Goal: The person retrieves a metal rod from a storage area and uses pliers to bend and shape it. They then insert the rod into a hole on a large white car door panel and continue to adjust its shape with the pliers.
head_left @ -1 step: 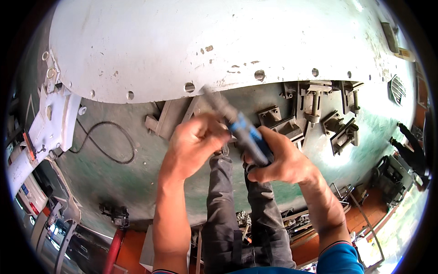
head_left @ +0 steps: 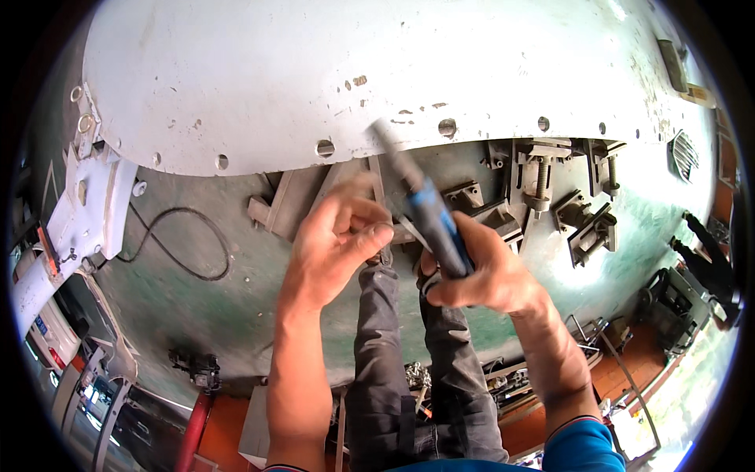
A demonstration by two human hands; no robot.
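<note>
My right hand (head_left: 491, 271) grips a hand tool (head_left: 435, 216) by its black-and-blue handle. Its grey shaft points up and left, and the tip overlaps the lower edge of a large white metal panel (head_left: 259, 79) in this view. Motion blurs the tool, so its exact kind does not show. Just left of the handle is my left hand (head_left: 338, 248), apart from it, with loosely bent fingers and the thumb stretched toward the tool. Its upper fingers are smeared, and I see nothing held in it. A row of holes runs along the panel's edge.
Metal brackets and clamps with threaded bolts (head_left: 543, 177) lie below the panel on the green floor (head_left: 259, 315). A black cable (head_left: 224, 248) loops at the left, near a white metal arm (head_left: 106, 197). A red post (head_left: 197, 429) stands lower left. Metal parts lie behind my legs.
The tool's tip has swung up and to the right. My left hand, earlier against the tool's shaft, is now apart from it with its fingers looser.
</note>
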